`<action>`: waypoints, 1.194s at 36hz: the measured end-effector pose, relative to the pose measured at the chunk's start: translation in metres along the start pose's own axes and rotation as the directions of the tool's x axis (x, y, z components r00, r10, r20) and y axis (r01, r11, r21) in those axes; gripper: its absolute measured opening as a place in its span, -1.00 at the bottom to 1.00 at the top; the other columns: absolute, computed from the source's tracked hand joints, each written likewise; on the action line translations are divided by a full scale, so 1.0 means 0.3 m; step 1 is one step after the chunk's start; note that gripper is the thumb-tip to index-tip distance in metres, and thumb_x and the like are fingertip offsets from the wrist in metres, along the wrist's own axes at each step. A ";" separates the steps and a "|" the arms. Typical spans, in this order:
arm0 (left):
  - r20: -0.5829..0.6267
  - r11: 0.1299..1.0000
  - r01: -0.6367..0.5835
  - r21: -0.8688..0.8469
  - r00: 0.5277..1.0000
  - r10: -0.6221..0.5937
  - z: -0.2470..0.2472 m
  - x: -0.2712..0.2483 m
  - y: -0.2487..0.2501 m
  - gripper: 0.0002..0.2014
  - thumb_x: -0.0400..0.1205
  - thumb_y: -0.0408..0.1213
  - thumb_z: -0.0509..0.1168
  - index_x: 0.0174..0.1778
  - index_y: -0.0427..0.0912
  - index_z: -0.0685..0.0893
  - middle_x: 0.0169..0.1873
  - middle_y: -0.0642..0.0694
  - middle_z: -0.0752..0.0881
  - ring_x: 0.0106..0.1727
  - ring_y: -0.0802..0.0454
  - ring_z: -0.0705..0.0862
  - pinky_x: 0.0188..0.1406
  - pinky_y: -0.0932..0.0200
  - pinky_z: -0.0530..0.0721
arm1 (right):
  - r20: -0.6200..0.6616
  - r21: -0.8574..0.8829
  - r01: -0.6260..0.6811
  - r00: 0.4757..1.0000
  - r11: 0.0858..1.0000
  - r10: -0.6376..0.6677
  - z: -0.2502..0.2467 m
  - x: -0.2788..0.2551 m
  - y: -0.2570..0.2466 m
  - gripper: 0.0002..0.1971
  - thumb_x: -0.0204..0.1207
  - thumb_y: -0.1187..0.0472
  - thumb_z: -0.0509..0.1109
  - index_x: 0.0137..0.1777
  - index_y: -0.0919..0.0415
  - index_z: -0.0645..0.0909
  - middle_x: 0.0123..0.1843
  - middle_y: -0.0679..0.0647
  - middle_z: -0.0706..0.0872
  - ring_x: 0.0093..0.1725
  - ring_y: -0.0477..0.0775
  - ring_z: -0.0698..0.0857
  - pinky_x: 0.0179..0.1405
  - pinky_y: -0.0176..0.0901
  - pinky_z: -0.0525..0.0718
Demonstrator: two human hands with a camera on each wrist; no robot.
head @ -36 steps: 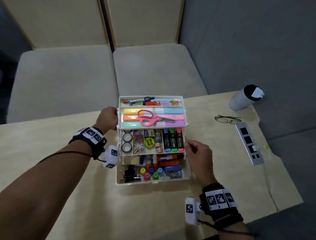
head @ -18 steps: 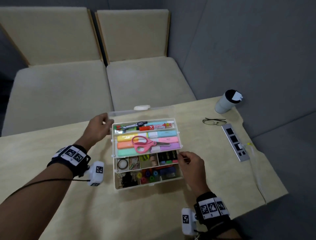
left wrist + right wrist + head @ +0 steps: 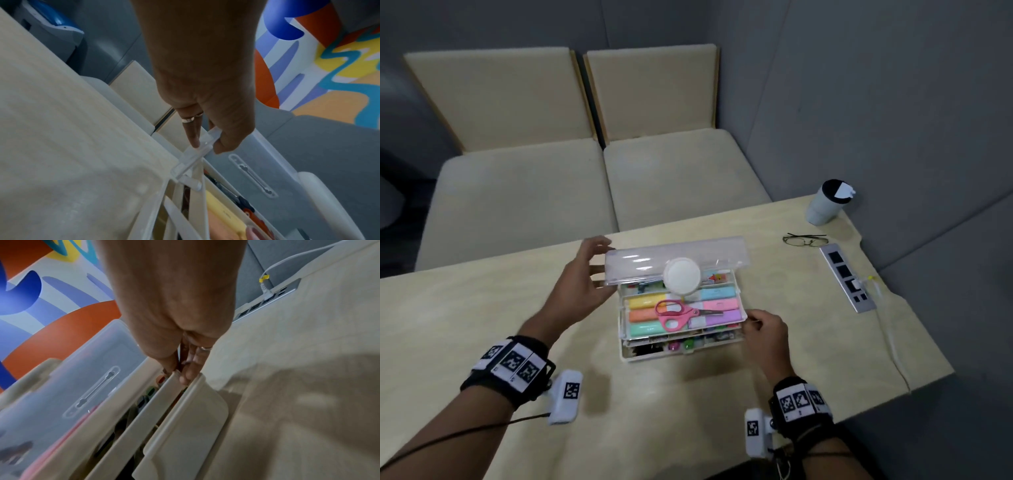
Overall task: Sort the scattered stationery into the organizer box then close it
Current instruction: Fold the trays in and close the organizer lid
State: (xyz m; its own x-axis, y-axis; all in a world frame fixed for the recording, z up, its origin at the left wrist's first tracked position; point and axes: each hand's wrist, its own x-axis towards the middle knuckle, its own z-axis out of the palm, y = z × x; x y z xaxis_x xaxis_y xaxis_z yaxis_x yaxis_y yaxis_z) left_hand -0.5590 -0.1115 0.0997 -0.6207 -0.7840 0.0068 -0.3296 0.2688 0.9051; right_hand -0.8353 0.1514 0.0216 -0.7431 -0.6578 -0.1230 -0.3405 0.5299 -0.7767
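The organizer box sits mid-table, its tiers now folded nearly together and the clear lid swung up over the far side — closing is well underway. The left hand pinches the lid's left edge; the right hand pinches the tray's right rim.

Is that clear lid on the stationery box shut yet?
No, half-open: the lid stands tilted above the scissors, pinched by the left hand.

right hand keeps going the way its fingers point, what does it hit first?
Nothing new: the right hand fingertips are already at the organizer box tray edge. Further along lie the stacked trays; depth unclear.
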 end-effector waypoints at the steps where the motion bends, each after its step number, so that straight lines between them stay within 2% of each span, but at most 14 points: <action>1: 0.039 0.998 -0.049 0.047 0.998 0.048 -0.001 -0.023 0.007 -0.29 0.50 -0.51 0.58 0.46 0.11 0.48 0.39 0.07 0.60 0.20 0.04 0.77 0.06 -0.03 0.85 | -0.003 0.012 -0.012 1.000 1.000 0.013 -0.004 -0.005 -0.002 -0.78 0.59 0.40 0.45 0.07 0.18 0.90 -0.14 -0.11 0.87 -0.14 0.00 0.81 -0.22 -0.47 0.63; 3: 0.120 0.975 -0.146 0.169 0.985 0.127 -0.001 -0.070 0.012 -0.28 0.48 -0.43 0.63 0.50 0.09 0.52 0.41 0.10 0.51 0.32 0.05 0.69 0.22 0.00 0.81 | -0.024 0.036 -0.033 0.999 0.999 0.033 -0.013 -0.022 -0.004 -0.78 0.65 0.40 0.43 0.15 0.24 0.88 -0.06 -0.02 0.88 -0.08 0.01 0.81 -0.19 -0.67 0.53; 5: 0.179 0.948 -0.178 0.265 0.975 0.133 0.002 -0.116 0.004 -0.25 0.46 -0.31 0.67 0.53 0.14 0.52 0.42 0.13 0.44 0.36 0.05 0.65 0.30 0.01 0.77 | -0.048 0.047 -0.035 0.998 0.998 0.037 -0.025 -0.049 -0.004 -0.83 0.69 0.33 0.45 0.16 0.24 0.86 -0.05 0.02 0.89 -0.11 -0.06 0.79 -0.17 -0.66 0.54; 8: 0.196 0.927 -0.163 0.338 0.976 0.100 0.021 -0.175 -0.011 -0.19 0.46 -0.30 0.65 0.56 0.24 0.44 0.51 0.18 0.35 0.26 -0.07 0.68 0.21 -0.17 0.79 | -0.039 0.078 -0.057 0.997 0.995 0.061 -0.036 -0.099 0.006 -0.91 0.66 0.29 0.50 0.02 0.16 0.85 -0.19 -0.06 0.86 -0.17 -0.18 0.79 -0.15 -0.38 0.66; 10: 0.197 0.915 -0.154 0.373 0.977 0.084 0.035 -0.210 -0.010 -0.18 0.48 -0.35 0.62 0.58 0.23 0.41 0.60 0.18 0.29 0.20 -0.07 0.70 0.08 -0.11 0.80 | 0.004 0.100 -0.095 0.995 0.990 0.095 -0.028 -0.136 0.014 -0.86 0.58 0.29 0.53 -0.18 0.08 0.81 -0.33 -0.06 0.83 -0.26 -0.03 0.79 -0.20 -0.14 0.71; 13: 0.209 0.885 -0.142 0.443 0.976 0.053 0.057 -0.257 -0.002 -0.16 0.49 -0.40 0.57 0.59 0.26 0.36 0.71 0.23 0.18 -0.03 0.00 0.71 -0.17 0.03 0.74 | 0.201 0.161 -0.164 0.971 0.973 0.130 -0.002 -0.195 -0.001 -0.79 0.55 0.27 0.49 -0.34 0.18 0.77 -0.42 0.10 0.80 -0.40 0.10 0.73 -0.24 0.00 0.72; 18: 0.232 0.869 -0.154 0.470 0.971 0.046 0.082 -0.312 -0.031 -0.20 0.48 -0.55 0.46 0.56 0.16 0.40 0.76 0.20 0.11 0.22 0.05 0.66 -0.20 0.15 0.68 | 0.523 0.316 -0.358 0.838 0.879 0.154 0.076 -0.249 -0.024 -0.83 0.68 0.24 0.53 -0.15 0.24 0.85 -0.16 0.29 0.89 -0.19 0.14 0.80 -0.08 0.02 0.73; 22: 0.246 0.853 -0.167 0.494 0.968 0.047 0.101 -0.354 -0.053 -0.23 0.50 -0.68 0.25 0.54 0.13 0.44 0.78 0.21 0.05 0.40 -0.07 0.64 -0.11 -0.06 0.80 | 0.595 0.385 -0.502 0.777 0.774 0.208 0.139 -0.269 -0.034 -0.76 0.63 0.04 0.58 -0.07 0.23 0.88 -0.05 0.33 0.90 -0.07 0.25 0.83 -0.01 0.02 0.69; 26: 0.223 0.810 -0.159 0.565 0.974 0.035 0.125 -0.372 -0.059 -0.14 0.31 -0.74 0.06 0.46 0.09 0.53 0.78 0.09 0.14 0.58 -0.18 0.49 0.02 -0.12 0.80 | 0.617 0.446 -0.578 0.751 0.683 0.233 0.172 -0.284 -0.052 -0.62 0.48 -0.13 0.56 0.00 0.20 0.89 -0.06 0.34 0.87 -0.07 0.24 0.84 -0.10 -0.08 0.74; 29: 0.164 0.792 -0.202 0.576 0.978 0.130 0.158 -0.346 -0.027 -0.42 0.37 -0.55 0.07 0.27 -0.09 0.65 0.63 -0.17 0.44 0.57 -0.34 0.42 0.42 -0.27 0.59 | 0.599 0.488 -0.594 0.761 0.640 0.250 0.202 -0.297 -0.050 -0.46 0.46 -0.23 0.62 0.11 0.27 0.86 -0.01 0.40 0.86 -0.04 0.25 0.83 -0.08 -0.07 0.75; 32: 0.150 0.769 -0.243 0.592 0.970 0.191 0.216 -0.282 0.007 -0.72 0.66 -0.18 0.26 0.24 -0.13 0.69 0.50 -0.28 0.57 0.59 -0.29 0.43 0.66 -0.26 0.35 | 0.578 0.521 -0.621 0.762 0.586 0.294 0.233 -0.306 -0.058 -0.51 0.55 -0.15 0.58 0.13 0.33 0.82 -0.04 0.36 0.87 -0.02 0.27 0.83 -0.12 -0.14 0.78; 36: 0.263 0.627 -0.216 0.748 0.965 0.018 0.307 -0.218 -0.015 -0.14 0.54 0.54 0.16 0.67 0.10 0.45 0.68 -0.22 0.42 0.75 -0.34 0.29 0.72 -0.41 0.17 | 0.634 0.588 -0.706 0.705 0.394 0.317 0.258 -0.316 -0.077 -0.58 0.66 -0.03 0.49 0.18 0.40 0.71 0.02 0.37 0.83 -0.04 0.24 0.87 -0.08 -0.13 0.85; 40: 0.261 0.607 -0.161 0.778 0.962 -0.079 0.327 -0.200 -0.062 -0.01 0.44 0.72 -0.06 0.73 0.24 0.29 0.74 -0.09 0.33 0.79 -0.35 0.16 0.68 -0.44 0.22 | 0.682 0.644 -0.739 0.671 0.196 0.292 0.274 -0.311 -0.083 -0.58 0.52 0.00 0.52 0.13 0.38 0.72 0.05 0.37 0.82 -0.03 0.21 0.87 0.13 -0.04 0.84; 43: 0.277 0.583 -0.179 0.793 0.957 -0.084 0.328 -0.199 -0.081 0.03 0.42 0.75 -0.11 0.74 0.24 0.22 0.74 -0.05 0.33 0.81 -0.33 0.12 0.67 -0.46 0.21 | 0.652 0.666 -0.717 0.693 0.205 0.307 0.290 -0.308 -0.077 -0.59 0.48 0.02 0.56 0.09 0.40 0.73 0.05 0.38 0.83 -0.03 0.19 0.88 0.18 -0.05 0.83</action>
State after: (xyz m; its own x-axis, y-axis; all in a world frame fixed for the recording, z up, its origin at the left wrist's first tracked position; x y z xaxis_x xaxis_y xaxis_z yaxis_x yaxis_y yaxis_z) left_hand -0.5840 -0.0163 0.0356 -0.7638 -0.6178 -0.1870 -0.6451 0.7402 0.1895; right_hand -0.7087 0.1533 -0.0027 -0.2443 -0.6422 -0.7266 0.8466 0.2241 -0.4827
